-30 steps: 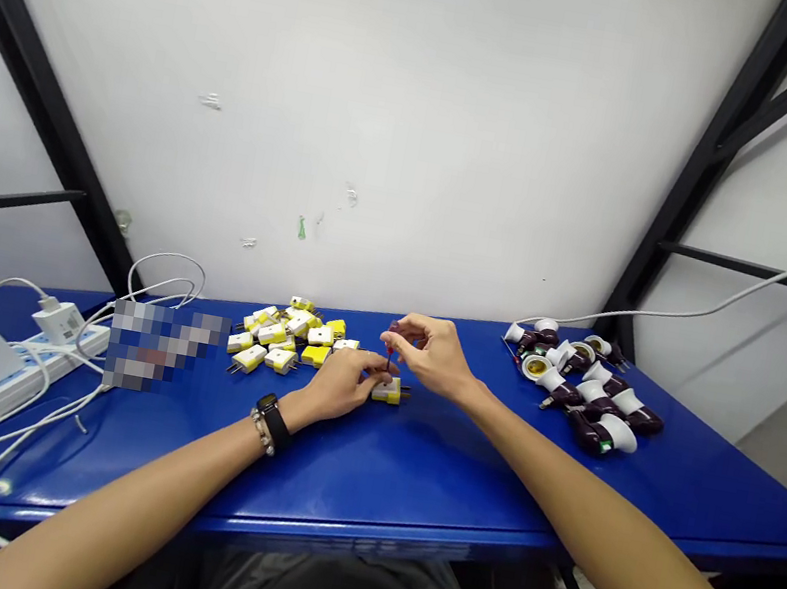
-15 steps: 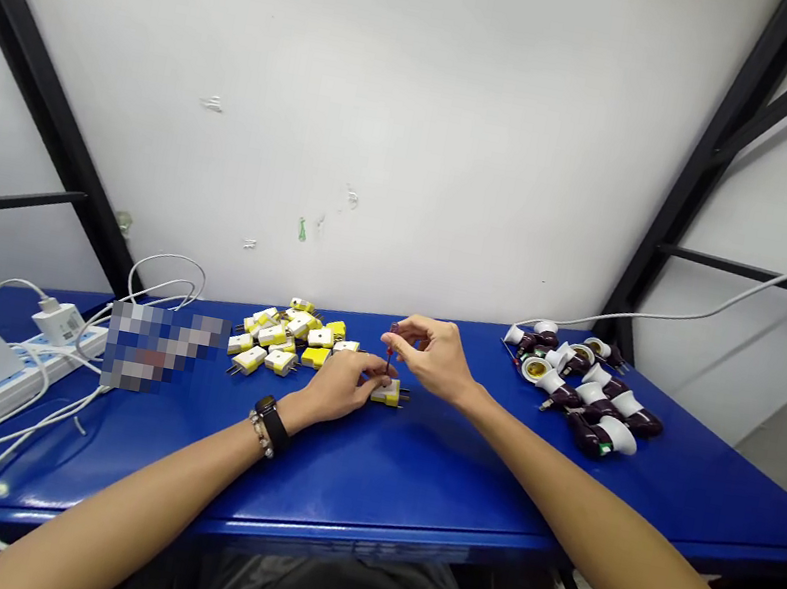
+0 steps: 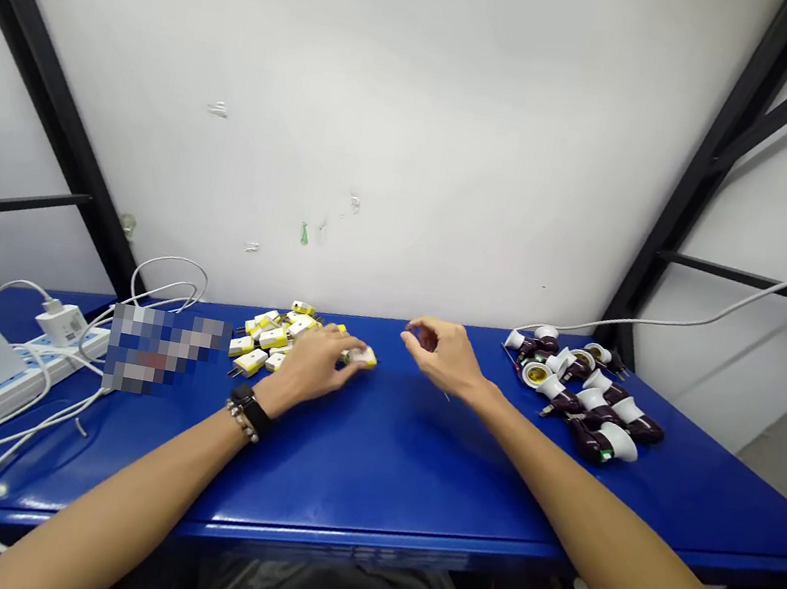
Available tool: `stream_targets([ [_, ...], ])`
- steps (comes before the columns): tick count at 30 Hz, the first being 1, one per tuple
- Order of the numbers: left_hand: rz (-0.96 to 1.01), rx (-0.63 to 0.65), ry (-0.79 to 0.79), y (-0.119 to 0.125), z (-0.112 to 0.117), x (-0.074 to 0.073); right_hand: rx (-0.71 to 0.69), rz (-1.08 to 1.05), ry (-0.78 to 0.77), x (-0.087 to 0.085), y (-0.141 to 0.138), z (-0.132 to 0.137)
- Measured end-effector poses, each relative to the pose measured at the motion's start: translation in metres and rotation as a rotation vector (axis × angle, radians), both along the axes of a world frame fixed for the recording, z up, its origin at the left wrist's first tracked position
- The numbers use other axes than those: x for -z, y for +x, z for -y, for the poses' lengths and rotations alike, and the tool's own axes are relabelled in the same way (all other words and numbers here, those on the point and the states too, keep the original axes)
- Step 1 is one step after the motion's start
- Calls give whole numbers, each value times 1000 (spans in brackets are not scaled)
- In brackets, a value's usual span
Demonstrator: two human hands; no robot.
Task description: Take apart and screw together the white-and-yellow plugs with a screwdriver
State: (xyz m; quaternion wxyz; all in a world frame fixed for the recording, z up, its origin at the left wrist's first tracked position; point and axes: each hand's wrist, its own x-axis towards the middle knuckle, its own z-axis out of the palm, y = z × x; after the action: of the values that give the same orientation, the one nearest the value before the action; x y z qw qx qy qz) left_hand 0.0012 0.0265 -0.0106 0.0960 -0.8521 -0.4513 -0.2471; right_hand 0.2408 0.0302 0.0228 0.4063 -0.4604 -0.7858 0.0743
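My left hand (image 3: 312, 361) reaches over the right side of a pile of white-and-yellow plugs (image 3: 271, 338). Its thumb and fingers are closed around one white-and-yellow plug (image 3: 365, 358), whose end shows past the fingertips. To the right, my right hand (image 3: 447, 357) is held above the table with its fingers curled around a small screwdriver. Most of the screwdriver is hidden in the palm; a bit of its dark red handle shows at the fingertips, and its thin metal shaft (image 3: 447, 398) sticks out below the hand.
At the right of the blue table (image 3: 364, 462) lie several dark purple and white bulb sockets (image 3: 595, 401). On the left are a white power strip (image 3: 4, 383) with tangled white cables and a blurred-out patch (image 3: 162, 353). A white wall (image 3: 425, 117) stands behind.
My left hand has moved left towards the pile with a plug. My right hand has lifted the screwdriver off the plug and tilted it, shifting slightly right.
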Motion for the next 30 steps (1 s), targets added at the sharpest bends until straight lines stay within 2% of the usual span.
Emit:
stream_targets([
  [4,-62,-189,108,-15,-15,4,65,337,-165,5,4,-1],
  [9,-103,-218,162,-8,-18,14,66,621,-327,14,8,-6],
  [11,-94,-158,157,1,-12,14,73,636,-344,17,10,-8],
  [13,-93,-17,104,12,-2,14,90,643,-346,18,11,-9],
  [17,-93,364,-177,30,20,16,110,660,-349,17,11,-8],
  [19,-73,451,-309,34,27,18,111,671,-358,16,10,-6],
  [23,-56,459,-374,34,30,18,114,687,-373,14,9,-4],
  [30,-55,347,-249,20,18,15,112,695,-387,13,8,-3],
])
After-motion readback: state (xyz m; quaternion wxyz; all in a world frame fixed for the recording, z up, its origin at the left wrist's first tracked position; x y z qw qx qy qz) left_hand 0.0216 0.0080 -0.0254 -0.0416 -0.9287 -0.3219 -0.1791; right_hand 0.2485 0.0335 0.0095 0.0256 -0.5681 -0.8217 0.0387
